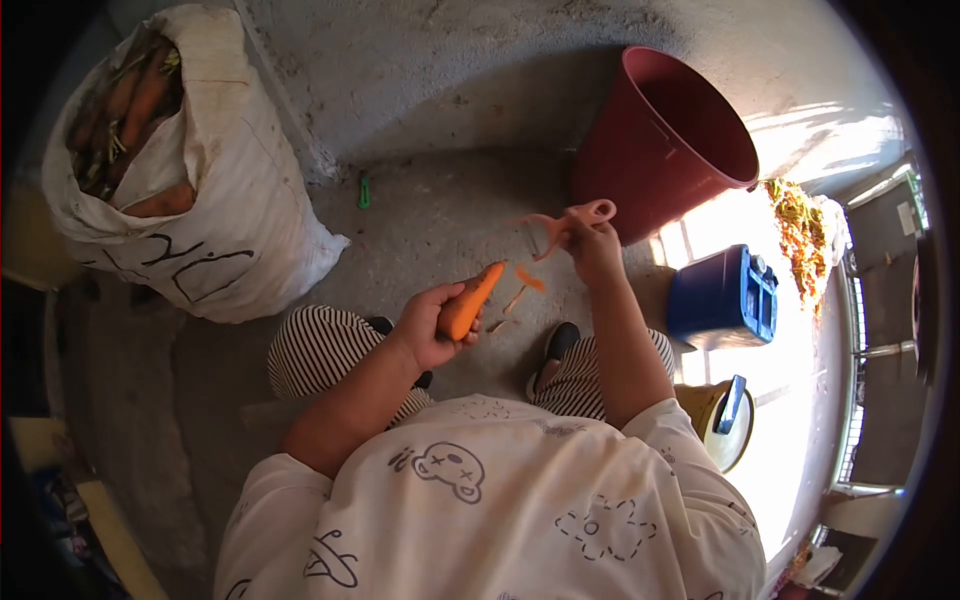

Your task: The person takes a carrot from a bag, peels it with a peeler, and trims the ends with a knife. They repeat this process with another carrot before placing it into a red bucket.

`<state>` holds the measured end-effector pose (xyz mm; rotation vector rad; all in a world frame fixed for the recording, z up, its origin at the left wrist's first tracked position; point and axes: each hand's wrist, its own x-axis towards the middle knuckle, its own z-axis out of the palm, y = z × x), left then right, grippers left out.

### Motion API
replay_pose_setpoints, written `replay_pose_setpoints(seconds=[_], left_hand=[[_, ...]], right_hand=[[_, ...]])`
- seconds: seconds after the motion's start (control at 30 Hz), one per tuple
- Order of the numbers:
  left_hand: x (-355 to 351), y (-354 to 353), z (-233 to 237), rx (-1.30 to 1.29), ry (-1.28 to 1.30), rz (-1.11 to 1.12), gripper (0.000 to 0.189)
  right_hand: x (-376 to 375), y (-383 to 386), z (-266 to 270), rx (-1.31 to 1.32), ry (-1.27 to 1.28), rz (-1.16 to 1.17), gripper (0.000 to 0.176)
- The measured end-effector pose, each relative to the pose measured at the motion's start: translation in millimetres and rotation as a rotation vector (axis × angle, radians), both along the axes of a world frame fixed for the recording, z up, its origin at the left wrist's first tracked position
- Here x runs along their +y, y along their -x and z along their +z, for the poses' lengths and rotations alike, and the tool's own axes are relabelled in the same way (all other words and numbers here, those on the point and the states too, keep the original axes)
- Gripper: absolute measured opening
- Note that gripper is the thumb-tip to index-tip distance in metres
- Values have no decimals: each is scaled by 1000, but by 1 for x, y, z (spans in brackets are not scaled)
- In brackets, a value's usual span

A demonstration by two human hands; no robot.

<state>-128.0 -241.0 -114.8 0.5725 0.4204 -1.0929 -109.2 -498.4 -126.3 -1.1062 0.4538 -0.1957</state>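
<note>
My left hand (pixel 428 327) is wrapped round a carrot (pixel 472 303), which points up and away from me. Its upper side is bright orange and smooth, while a darker strip shows along the left edge. To the right, my right hand (pixel 594 248) grips a pink peeler (pixel 546 232) with a ring-shaped handle end. The peeler's blade is apart from the carrot, up and to its right. Between the two hands, an orange strip of peel (pixel 529 279) shows over the floor, with thin brownish peel scraps (pixel 514 300) near it.
A white sack (pixel 235 190) of carrots stands at the left. A dark red bucket (pixel 625 140) is at the back right, with a blue jerrycan (pixel 705 298) and a yellowish container (pixel 705 415) nearer. A green object (pixel 364 191) lies by the wall; a colourful heap (pixel 800 235) lies far right.
</note>
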Motion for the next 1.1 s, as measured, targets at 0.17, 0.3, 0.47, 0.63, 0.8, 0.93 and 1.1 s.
replay_pose_setpoints(seconds=[0.17,0.3,0.47,0.63,0.8,0.93,1.1], left_hand=[[-3,-4,0,-5,24,21,30],[-6,-2,6,-179,101,3,31],[0,0,-5,-15,-22,7,33],[-4,-2,-9,-78,36,24,31],[-5,0,-8,-140,99,-40,29],[1,6,-3,-15,19,-15,29],[0,0,-8,-15,6,19,29]], right_hand=[[59,32,57,-123,-114,371,15],[72,33,47,-154,-193,490,15],[6,0,9,-3,76,24,14],[59,37,40,-158,-244,435,15],[67,31,27,-85,-248,419,13],[6,4,-1,59,90,-67,13],[42,28,38,-118,-124,251,14]])
